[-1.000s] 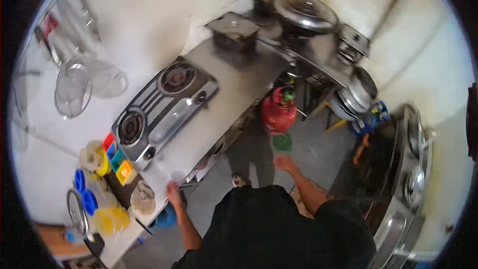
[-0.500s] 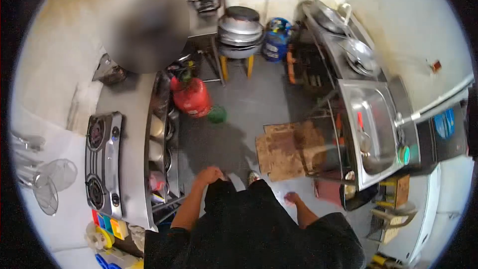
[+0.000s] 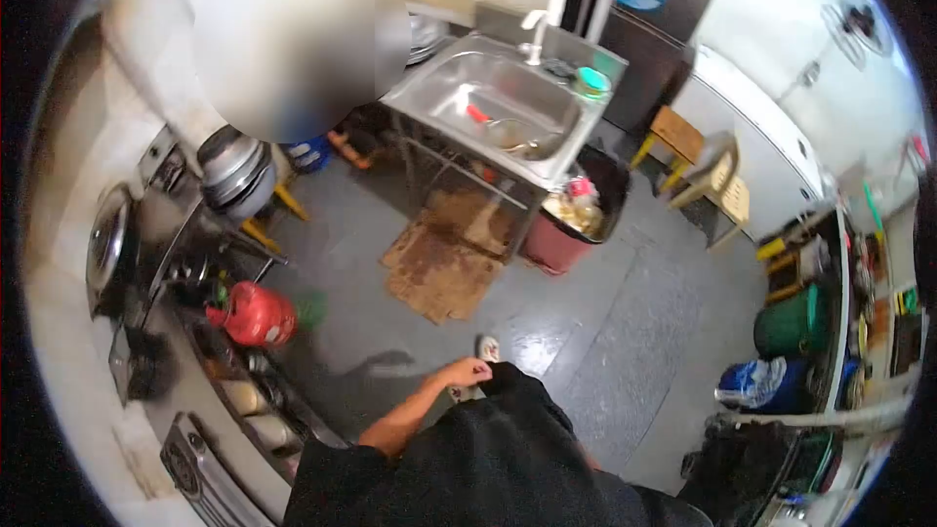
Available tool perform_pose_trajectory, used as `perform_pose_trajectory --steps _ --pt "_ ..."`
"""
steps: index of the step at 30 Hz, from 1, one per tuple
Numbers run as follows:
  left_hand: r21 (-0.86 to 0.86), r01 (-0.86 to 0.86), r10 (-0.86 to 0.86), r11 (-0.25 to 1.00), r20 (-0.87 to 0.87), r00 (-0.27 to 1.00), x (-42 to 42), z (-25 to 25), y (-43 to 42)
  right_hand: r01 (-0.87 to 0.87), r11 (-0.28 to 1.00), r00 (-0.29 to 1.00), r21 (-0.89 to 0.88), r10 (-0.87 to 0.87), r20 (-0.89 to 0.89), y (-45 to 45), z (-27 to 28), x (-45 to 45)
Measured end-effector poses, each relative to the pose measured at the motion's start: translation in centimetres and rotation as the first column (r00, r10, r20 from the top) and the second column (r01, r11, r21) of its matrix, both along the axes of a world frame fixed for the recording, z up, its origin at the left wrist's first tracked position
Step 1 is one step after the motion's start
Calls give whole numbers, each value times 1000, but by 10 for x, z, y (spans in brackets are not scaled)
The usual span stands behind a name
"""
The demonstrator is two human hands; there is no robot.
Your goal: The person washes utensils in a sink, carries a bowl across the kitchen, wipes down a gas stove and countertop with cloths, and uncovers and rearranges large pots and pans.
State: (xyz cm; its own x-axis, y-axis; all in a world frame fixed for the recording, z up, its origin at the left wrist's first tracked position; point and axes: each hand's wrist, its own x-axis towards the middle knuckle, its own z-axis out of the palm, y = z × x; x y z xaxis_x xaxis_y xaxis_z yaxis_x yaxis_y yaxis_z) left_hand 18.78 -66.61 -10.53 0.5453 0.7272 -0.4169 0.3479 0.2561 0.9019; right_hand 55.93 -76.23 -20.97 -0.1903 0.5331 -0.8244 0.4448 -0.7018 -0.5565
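Observation:
My left hand [image 3: 470, 371] hangs in front of my dark shirt [image 3: 478, 459], above one of my shoes [image 3: 489, 347]. Its fingers look loosely curled, and nothing shows in them. Only a sliver of skin shows at the right side of the shirt; my right hand is hidden behind my body. Nearest ahead on the floor lies a stained flattened cardboard sheet [image 3: 444, 268], beyond my left hand and touching neither hand.
A steel sink [image 3: 444, 88] stands ahead, a full pink bin [image 3: 556, 242] to its right. Left are a red gas cylinder [image 3: 259, 314], stacked pots [image 3: 232, 164] and a stove [image 3: 200, 473]. A plastic chair [image 3: 722, 185], wooden stool [image 3: 673, 134] and green bin [image 3: 786, 324] stand right.
My view has swung to the right: the sink has come from the right edge to ahead, and the stove has slid to the lower left. My right hand has gone out of sight.

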Motion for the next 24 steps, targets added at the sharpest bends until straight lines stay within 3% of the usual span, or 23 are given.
perform_pose_trajectory --steps 1,2,4,5,6,8,9,12,14,15,16,17,19,21,24 --pt "-10 -39 41 999 177 983 33 31 -2 54 999 998 2 -54 9 -10 4 19" --pt "-17 114 -106 993 234 967 61 84 8 104 995 994 5 -104 16 -20 6 35" --pt "223 303 -372 926 423 826 114 188 17 173 985 985 9 -173 17 -41 6 67" --pt "378 359 -518 853 532 670 140 230 18 193 981 981 11 -193 14 -50 4 83" --pt "420 428 -598 800 610 520 155 287 16 206 979 979 13 -206 12 -60 2 97" --pt "507 553 -689 661 701 182 203 337 8 197 980 980 15 -197 5 -73 -8 135" --pt "503 569 -679 651 721 138 225 346 -2 183 983 983 11 -183 0 -80 -10 152" --pt "571 482 -706 665 690 157 285 349 -13 116 993 993 3 -116 4 -89 -18 210" --pt "587 462 -738 664 612 283 302 360 -7 55 998 998 8 -55 8 -83 -25 244" --pt "687 248 -701 683 521 487 306 359 -1 18 1000 1000 6 -18 14 -80 -26 260" --pt "777 37 -588 629 444 676 305 357 7 -23 1000 999 8 23 22 -73 -27 276" --pt "719 -35 -425 694 449 786 296 354 17 -75 997 996 -1 75 39 -64 -29 292" --pt "751 -124 -345 648 435 832 280 362 31 -172 985 982 6 171 79 -29 -29 313" --pt "673 -122 -170 730 351 921 276 353 26 -230 972 967 35 224 123 22 -29 319" --pt "665 -197 28 720 256 966 247 322 31 -116 988 986 102 102 131 105 1 282"
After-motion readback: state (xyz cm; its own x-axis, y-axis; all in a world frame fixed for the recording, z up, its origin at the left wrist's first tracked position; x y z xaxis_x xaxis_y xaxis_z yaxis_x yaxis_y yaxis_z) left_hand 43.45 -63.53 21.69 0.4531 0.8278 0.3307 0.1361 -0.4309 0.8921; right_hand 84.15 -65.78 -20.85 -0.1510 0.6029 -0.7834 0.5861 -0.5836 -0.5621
